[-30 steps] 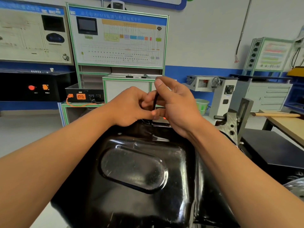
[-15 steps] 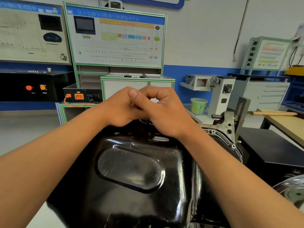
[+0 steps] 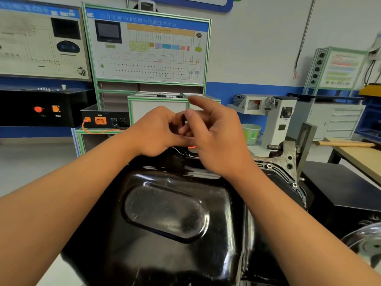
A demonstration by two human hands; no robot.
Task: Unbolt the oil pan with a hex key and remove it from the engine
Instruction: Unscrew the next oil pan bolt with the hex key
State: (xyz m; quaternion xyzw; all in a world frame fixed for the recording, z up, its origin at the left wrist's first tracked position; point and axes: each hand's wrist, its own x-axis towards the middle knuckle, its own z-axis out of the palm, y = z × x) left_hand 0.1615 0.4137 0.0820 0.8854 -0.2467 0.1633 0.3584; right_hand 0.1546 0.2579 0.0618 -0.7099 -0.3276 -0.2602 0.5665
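Both hands meet over the far edge of the black oil pan (image 3: pixel 175 213), which fills the lower middle of the view and sits on the engine with its domed, glossy bottom facing up. The left hand (image 3: pixel 158 131) is curled, its fingers closed around the short dark hex key (image 3: pixel 183 120), of which only a small piece shows between the two hands. The right hand (image 3: pixel 216 141) is just beside it: the index finger points out straight, the thumb stands upright against the key, and the other fingers bend toward the left hand. Whether the right hand actually pinches the key, I cannot tell.

To the right of the pan, the grey engine flange (image 3: pixel 286 159) shows its bolt holes. Farther right, a wooden handle (image 3: pixel 346 143) lies on a tabletop (image 3: pixel 358 157). A green bucket (image 3: pixel 250 131) stands behind the hands.
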